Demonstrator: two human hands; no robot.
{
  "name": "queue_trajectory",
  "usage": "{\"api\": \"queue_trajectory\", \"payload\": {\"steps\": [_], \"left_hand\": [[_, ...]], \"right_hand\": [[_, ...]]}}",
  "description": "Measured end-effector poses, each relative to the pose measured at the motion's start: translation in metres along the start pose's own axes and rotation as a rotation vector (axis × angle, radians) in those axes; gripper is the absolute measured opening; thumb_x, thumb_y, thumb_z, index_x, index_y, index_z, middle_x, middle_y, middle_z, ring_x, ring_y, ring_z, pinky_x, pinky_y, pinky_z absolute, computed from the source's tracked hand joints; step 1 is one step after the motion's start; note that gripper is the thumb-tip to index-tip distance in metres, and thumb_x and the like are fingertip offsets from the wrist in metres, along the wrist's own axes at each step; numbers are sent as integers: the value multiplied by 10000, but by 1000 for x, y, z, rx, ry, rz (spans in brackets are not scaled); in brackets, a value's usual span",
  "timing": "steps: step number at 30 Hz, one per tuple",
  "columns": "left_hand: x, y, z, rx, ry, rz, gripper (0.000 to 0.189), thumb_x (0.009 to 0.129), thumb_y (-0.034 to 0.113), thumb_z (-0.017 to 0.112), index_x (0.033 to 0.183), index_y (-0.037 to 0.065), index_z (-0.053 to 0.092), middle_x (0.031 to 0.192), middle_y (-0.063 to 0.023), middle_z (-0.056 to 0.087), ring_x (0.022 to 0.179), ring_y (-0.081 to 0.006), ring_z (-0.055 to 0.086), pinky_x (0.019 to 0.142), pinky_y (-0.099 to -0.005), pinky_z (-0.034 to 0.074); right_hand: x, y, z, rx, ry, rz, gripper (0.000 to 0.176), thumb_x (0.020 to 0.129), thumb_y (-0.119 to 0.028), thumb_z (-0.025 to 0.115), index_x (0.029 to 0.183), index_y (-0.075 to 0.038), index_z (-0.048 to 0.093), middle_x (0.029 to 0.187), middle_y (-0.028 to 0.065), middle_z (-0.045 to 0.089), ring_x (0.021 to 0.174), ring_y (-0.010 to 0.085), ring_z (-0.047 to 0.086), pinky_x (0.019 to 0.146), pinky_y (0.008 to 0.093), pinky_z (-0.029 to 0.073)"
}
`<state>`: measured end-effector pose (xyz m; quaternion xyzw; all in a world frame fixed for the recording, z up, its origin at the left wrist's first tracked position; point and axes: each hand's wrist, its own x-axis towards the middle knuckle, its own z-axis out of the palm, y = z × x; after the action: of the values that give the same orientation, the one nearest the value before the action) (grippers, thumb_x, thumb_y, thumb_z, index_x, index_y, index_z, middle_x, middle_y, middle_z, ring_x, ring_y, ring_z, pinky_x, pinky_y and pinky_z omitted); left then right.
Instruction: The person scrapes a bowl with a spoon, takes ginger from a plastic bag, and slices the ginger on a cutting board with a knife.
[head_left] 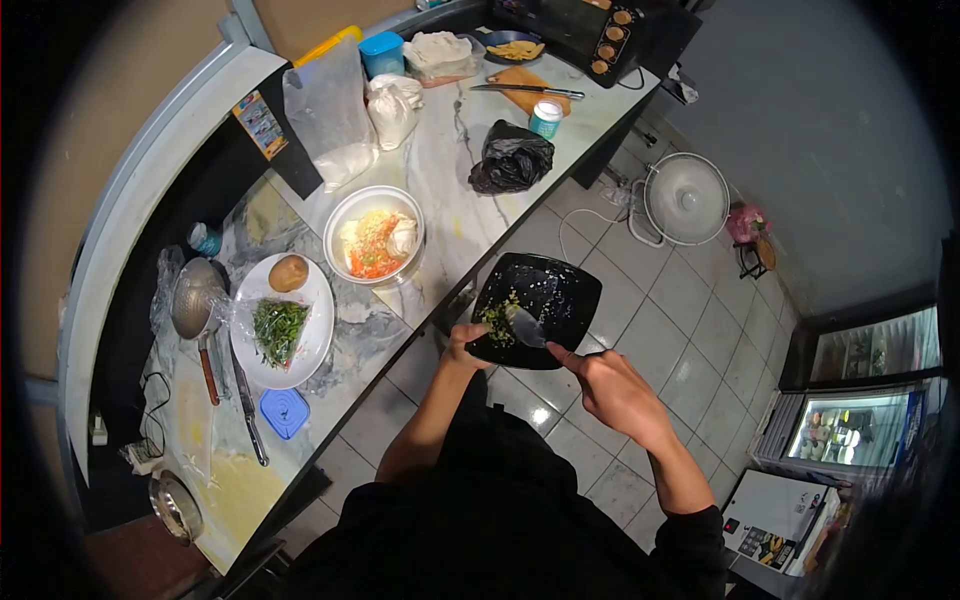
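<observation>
My left hand [466,346] grips the near left corner of a black square bowl [572,290], held tilted above the floor in front of me. Chopped green bits [497,328] lie toward the bowl's left side, and pale specks cling to its inner wall. In my right hand [612,388] is a spoon [527,327], its broad end down among the green bits. On the counter to the left stands a white tub [372,232] holding grated orange and pale food with a white creamy dollop.
A white plate [318,345] carries chopped greens and a brown potato-like item. Close by lie a knife [248,410], a blue lid [285,413] and a strainer [196,300]. Farther back are a black plastic bag [512,157], a white jar [546,118] and a cutting board [527,78].
</observation>
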<state>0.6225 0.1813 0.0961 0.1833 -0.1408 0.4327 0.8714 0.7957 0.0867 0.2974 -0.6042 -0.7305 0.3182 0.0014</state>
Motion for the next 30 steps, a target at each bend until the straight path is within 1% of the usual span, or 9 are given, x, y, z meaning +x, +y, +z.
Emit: {"api": "queue_trajectory", "payload": {"steps": [3, 5, 12, 17, 21, 22, 25, 26, 30], "left_hand": [[7, -4, -11, -7, -20, -50, 742, 730, 310, 621, 1348, -48, 418, 1317, -192, 523, 1186, -308, 536, 1037, -439, 419], [13, -5, -22, -7, -15, -111, 746, 732, 308, 622, 1351, -52, 412, 1321, -192, 519, 1193, -308, 531, 1038, -438, 418], [48, -17, -26, -68, 84, -150, 627, 713, 317, 627, 1217, -49, 554, 1184, -190, 619, 1029, -318, 631, 925, -451, 508], [80, -38, -44, -61, 37, -149, 644, 710, 321, 625, 1230, -51, 545, 1206, -186, 607, 1048, -327, 623, 929, -453, 507], [109, -58, -73, -168, -36, -182, 716, 755, 359, 640, 1305, -62, 460, 1250, -187, 568, 1114, -295, 586, 990, -420, 469], [109, -65, -83, -89, 13, -140, 709, 758, 361, 637, 1301, -61, 463, 1249, -185, 569, 1114, -296, 585, 991, -419, 469], [124, -74, -107, -62, 69, -124, 689, 770, 363, 625, 1297, -53, 471, 1248, -181, 571, 1112, -298, 584, 989, -422, 466], [133, -77, -112, -82, 56, -108, 685, 766, 358, 621, 1296, -51, 473, 1245, -181, 573, 1108, -297, 586, 984, -422, 469], [159, -88, -114, -152, 16, -42, 671, 754, 338, 605, 1290, -44, 479, 1234, -180, 579, 1092, -291, 591, 960, -419, 481]], "right_hand": [[8, 5, 13, 224, 36, -47, 679, 680, 141, 468, 1338, -24, 498, 754, 270, 588, 780, 401, 607, 746, 449, 477], [10, 2, 22, 160, 51, 96, 703, 686, 141, 455, 1349, -86, 503, 778, 252, 594, 792, 392, 607, 742, 454, 466], [-6, 32, -8, 64, 194, 73, 604, 676, 105, 510, 1253, -48, 596, 682, 207, 572, 634, 351, 578, 623, 428, 458], [-5, 67, -23, -31, 422, 118, 538, 708, 59, 554, 1225, -72, 628, 677, 201, 579, 588, 364, 568, 581, 434, 463], [13, 99, -44, -126, 479, 187, 256, 798, -5, 608, 1039, -48, 683, 720, 199, 627, 656, 384, 602, 574, 437, 471], [20, 108, -49, -152, 464, 190, 105, 792, -9, 589, 881, -12, 643, 711, 192, 626, 657, 394, 598, 577, 445, 474], [40, 133, -62, -190, 420, 182, 45, 773, 14, 562, 801, -7, 591, 710, 184, 620, 665, 395, 599, 579, 451, 474], [46, 145, -64, -189, 451, 160, 53, 746, 31, 549, 780, -8, 561, 737, 172, 615, 671, 390, 603, 577, 452, 474], [65, 155, -91, -243, 391, 176, 360, 724, 58, 532, 1060, -40, 618, 855, 161, 620, 709, 366, 648, 604, 443, 509]]}}
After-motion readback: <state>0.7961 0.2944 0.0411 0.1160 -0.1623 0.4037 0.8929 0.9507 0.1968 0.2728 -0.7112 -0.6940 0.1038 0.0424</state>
